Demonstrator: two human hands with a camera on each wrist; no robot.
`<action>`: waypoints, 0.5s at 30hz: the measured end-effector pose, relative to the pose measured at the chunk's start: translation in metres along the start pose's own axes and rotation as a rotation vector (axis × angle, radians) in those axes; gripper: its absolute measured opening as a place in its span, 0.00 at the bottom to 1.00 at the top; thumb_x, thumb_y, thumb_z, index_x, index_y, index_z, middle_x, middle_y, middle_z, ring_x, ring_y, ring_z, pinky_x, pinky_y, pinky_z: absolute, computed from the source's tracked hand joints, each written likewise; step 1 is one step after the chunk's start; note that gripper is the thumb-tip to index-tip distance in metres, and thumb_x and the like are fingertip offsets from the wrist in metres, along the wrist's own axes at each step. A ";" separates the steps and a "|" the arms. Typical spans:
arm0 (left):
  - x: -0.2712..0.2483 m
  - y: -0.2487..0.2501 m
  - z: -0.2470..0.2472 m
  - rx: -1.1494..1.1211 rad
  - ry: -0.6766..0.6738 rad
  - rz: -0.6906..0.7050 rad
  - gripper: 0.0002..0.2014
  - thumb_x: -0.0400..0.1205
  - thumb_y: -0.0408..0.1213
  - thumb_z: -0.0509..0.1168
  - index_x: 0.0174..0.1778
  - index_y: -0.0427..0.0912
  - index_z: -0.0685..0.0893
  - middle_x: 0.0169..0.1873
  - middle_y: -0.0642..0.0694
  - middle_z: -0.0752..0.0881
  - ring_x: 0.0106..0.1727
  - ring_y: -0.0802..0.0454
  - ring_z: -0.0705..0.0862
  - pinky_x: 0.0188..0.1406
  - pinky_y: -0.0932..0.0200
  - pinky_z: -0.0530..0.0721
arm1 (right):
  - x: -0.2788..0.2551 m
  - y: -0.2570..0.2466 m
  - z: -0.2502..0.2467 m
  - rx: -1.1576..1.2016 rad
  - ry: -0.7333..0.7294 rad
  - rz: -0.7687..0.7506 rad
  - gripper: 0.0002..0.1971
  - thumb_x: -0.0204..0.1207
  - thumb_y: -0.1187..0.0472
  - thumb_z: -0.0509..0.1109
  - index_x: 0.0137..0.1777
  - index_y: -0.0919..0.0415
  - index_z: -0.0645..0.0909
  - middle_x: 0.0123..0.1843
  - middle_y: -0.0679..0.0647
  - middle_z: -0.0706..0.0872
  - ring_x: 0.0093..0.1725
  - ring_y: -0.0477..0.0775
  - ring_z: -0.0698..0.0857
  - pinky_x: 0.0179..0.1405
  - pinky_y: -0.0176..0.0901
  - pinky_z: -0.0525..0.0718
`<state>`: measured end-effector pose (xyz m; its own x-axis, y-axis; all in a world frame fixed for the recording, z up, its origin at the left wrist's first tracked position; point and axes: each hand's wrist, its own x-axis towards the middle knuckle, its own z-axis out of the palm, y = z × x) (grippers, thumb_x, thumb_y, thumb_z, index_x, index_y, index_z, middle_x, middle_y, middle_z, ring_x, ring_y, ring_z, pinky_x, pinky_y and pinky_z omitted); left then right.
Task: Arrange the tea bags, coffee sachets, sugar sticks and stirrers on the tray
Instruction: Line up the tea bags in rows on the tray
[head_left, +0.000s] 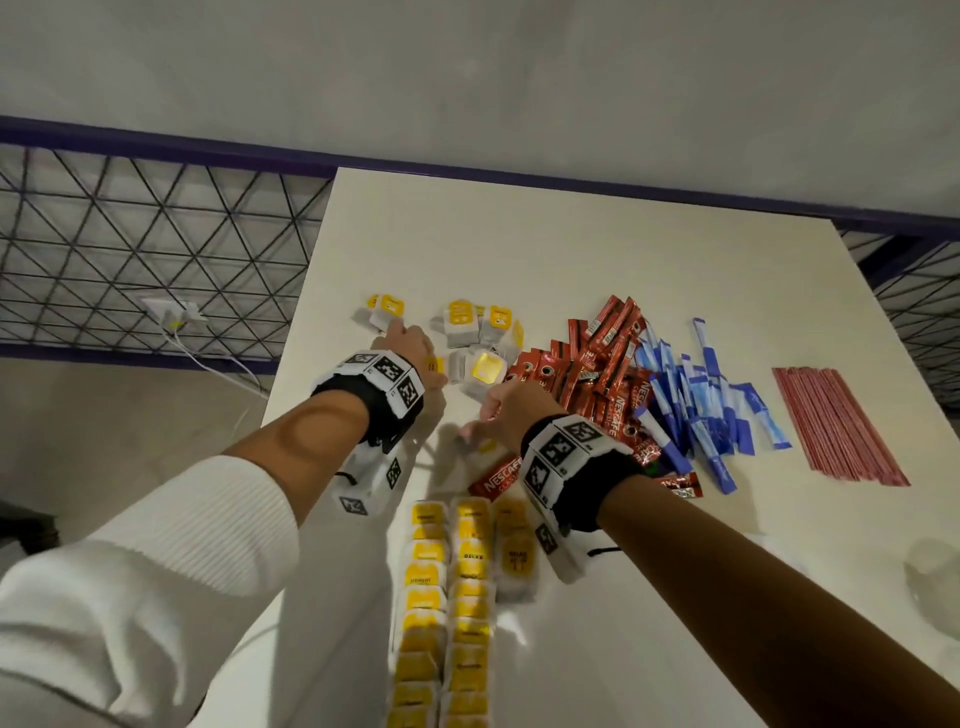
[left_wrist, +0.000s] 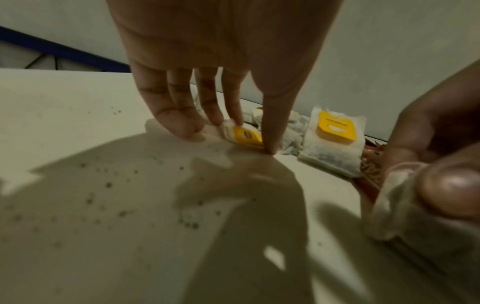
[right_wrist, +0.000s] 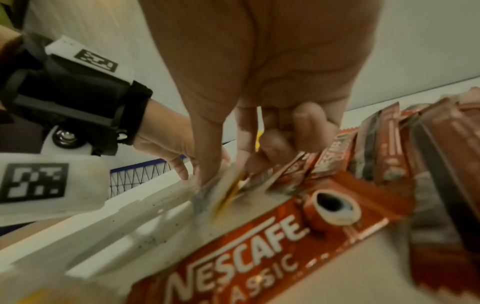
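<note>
Nearest, three rows of yellow-tagged tea bags (head_left: 447, 597) lie below the wrists. The right hand (head_left: 511, 410) pinches one tea bag (right_wrist: 221, 195) over a "NESCAFE CLASSIC" sachet (right_wrist: 259, 246). Left hand (head_left: 408, 343), fingers extended, presses a loose tea bag (left_wrist: 244, 134) on the table (head_left: 571, 249); coffee sachets (head_left: 597, 358) too many to count.

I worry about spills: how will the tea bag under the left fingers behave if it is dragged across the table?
The tea bag looks like thin soft paper, so it would probably crumple rather than slide stiffly. Dark specks dot the table, possibly leaked tea, so rough dragging may shed more. It is likely very light; the left hand needs only fingertip pressure.
</note>
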<state>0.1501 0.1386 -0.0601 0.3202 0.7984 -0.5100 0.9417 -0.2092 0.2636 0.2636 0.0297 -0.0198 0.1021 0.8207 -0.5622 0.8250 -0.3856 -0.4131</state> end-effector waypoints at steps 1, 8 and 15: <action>0.000 0.000 0.000 0.043 -0.021 -0.010 0.28 0.78 0.50 0.67 0.71 0.41 0.72 0.75 0.38 0.62 0.73 0.38 0.70 0.70 0.50 0.69 | 0.000 0.000 -0.001 -0.011 -0.006 -0.005 0.22 0.77 0.52 0.69 0.65 0.66 0.78 0.62 0.61 0.82 0.63 0.58 0.80 0.63 0.44 0.77; -0.010 -0.009 -0.001 -0.314 -0.026 0.117 0.14 0.73 0.39 0.73 0.32 0.46 0.72 0.35 0.51 0.77 0.45 0.50 0.77 0.35 0.63 0.72 | 0.019 0.009 -0.006 0.080 0.213 -0.070 0.09 0.70 0.53 0.75 0.34 0.57 0.82 0.41 0.48 0.74 0.44 0.48 0.76 0.48 0.39 0.75; -0.020 -0.022 -0.004 -0.710 -0.035 0.036 0.11 0.68 0.34 0.65 0.26 0.44 0.67 0.32 0.42 0.81 0.39 0.46 0.79 0.38 0.60 0.71 | 0.037 0.000 -0.008 0.071 0.200 -0.096 0.09 0.71 0.55 0.74 0.44 0.61 0.86 0.44 0.54 0.77 0.49 0.49 0.74 0.37 0.35 0.72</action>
<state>0.1230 0.1297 -0.0528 0.3642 0.7771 -0.5134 0.6390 0.1925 0.7447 0.2722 0.0634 -0.0351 0.1388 0.9195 -0.3677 0.7958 -0.3245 -0.5113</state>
